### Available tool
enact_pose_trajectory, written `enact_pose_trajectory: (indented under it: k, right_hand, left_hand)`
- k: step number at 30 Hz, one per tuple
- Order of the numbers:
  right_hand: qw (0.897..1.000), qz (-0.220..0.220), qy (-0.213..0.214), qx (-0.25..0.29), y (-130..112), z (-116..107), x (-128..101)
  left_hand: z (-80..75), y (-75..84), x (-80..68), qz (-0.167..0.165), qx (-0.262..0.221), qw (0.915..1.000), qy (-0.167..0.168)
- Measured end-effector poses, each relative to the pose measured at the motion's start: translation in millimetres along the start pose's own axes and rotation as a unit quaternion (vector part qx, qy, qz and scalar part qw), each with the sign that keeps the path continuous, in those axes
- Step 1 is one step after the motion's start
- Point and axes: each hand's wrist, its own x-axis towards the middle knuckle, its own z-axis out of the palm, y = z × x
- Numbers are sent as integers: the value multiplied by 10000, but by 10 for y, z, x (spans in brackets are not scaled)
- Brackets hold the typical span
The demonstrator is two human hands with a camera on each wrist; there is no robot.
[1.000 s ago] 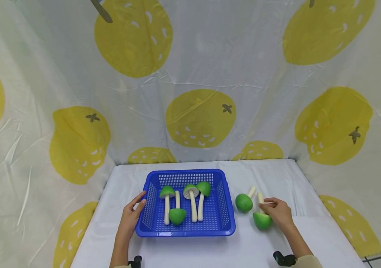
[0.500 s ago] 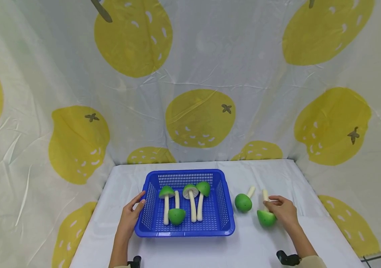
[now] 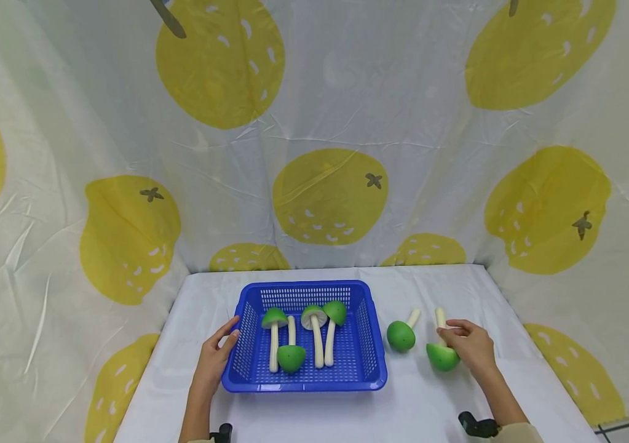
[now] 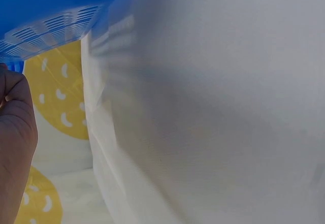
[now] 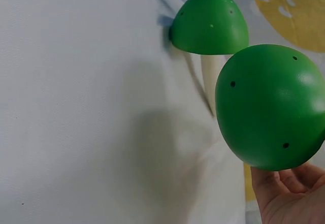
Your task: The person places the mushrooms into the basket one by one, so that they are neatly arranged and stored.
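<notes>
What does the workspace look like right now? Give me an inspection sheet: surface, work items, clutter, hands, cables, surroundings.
Surface: table under a white cloth.
Work items: blue basket holds four green-capped mushrooms; one mushroom in basket lies cap toward the person. A loose mushroom lies right of the basket.
Clutter: nothing seen.
Hands: left hand rests against the basket's left wall; right hand holds the held mushroom by its stem.
Cables: nothing seen.
Surroundings: lemon-print curtain on three sides.

Smooth, slightly glossy green mushroom cap (image 5: 269, 107); perforated shiny blue plastic basket (image 3: 372, 344); matt white cloth (image 3: 430, 406).
</notes>
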Motion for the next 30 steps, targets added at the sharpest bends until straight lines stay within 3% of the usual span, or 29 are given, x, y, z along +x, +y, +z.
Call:
enact_pose_trajectory:
  k: [5, 30]
  right_hand:
    - [10000, -44, 32, 43, -19, -23, 8]
    - [9966, -361, -141, 724, -401, 149, -21]
  left_hand:
    - [5, -286, 145, 51, -26, 10000, 52]
    - [9, -272, 144, 8, 63, 9999, 117]
